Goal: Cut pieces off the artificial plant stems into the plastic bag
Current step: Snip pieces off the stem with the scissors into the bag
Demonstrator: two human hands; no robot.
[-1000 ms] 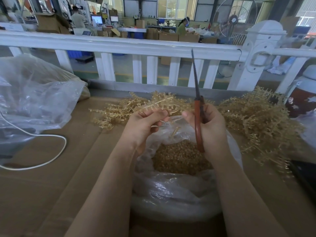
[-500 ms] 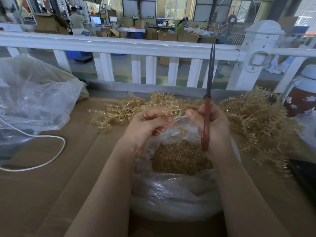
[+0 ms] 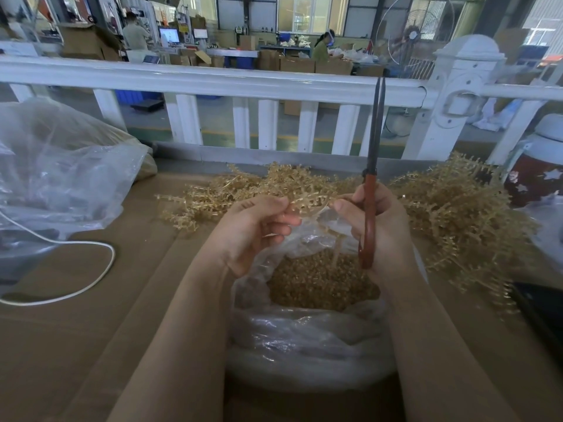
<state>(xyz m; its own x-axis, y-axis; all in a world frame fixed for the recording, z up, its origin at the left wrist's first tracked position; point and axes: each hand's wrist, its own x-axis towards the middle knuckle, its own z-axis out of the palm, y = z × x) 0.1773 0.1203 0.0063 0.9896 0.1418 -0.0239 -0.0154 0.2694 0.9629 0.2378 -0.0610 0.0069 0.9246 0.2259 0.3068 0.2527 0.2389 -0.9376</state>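
A clear plastic bag [image 3: 307, 345] sits open in front of me, holding a heap of small tan cut pieces [image 3: 320, 284]. Above its mouth my left hand [image 3: 253, 229] pinches a tan artificial plant stem [image 3: 307, 201]. My right hand [image 3: 384, 226] also touches that stem with thumb and forefinger while gripping red-handled scissors [image 3: 370, 226], blades nearly closed and pointing straight up. Piles of uncut tan stems [image 3: 457, 214] lie behind and to the right of the bag.
A large crumpled clear bag [image 3: 61, 178] lies at the left with a white cable [image 3: 91, 281] looping in front. A white railing [image 3: 243, 83] borders the cardboard-covered table's far side. A red and white jug [image 3: 539, 169] and a dark object [image 3: 542, 315] sit at the right.
The scissors have swung from leaning left to pointing straight up, shifting right. Both hands have stayed over the bag, working the same stem between the fingertips.
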